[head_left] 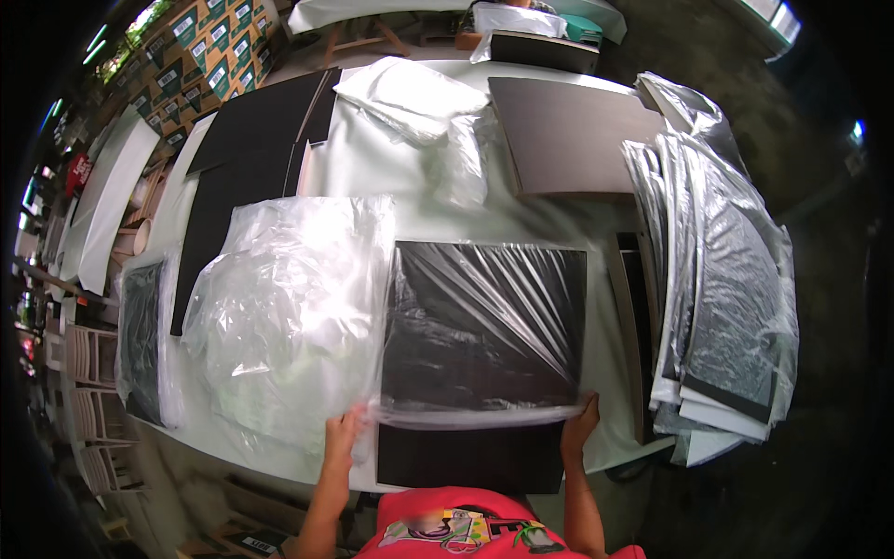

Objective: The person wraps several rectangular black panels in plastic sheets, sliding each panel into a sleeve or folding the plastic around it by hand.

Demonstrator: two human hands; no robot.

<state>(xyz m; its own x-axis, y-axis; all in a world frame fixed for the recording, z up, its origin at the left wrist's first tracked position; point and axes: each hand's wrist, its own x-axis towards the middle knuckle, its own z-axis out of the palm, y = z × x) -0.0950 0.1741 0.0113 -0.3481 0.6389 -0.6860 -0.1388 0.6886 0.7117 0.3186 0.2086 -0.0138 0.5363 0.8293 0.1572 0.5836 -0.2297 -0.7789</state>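
Observation:
A dark flat panel (466,456) lies in front of me at the near edge of the table. A clear plastic bag (484,335) covers its far part, with diagonal creases at the upper right. The bag's mouth runs across the panel, and the near strip of the panel is bare. My left hand (345,436) pinches the left end of that mouth. At the right end, my right hand (579,432) grips the bag's edge beside the panel. Left of the panel lies a pile of loose clear plastic bags (289,307), close to my left hand.
Bagged panels (726,261) are stacked on the right, beside a narrow dark board (635,335). Brown-grey panels (577,135) lie at the back right, black panels (251,121) at the back left. Folded white plastic (410,98) sits between them on the white-covered table (549,219). A person (517,5) is beyond.

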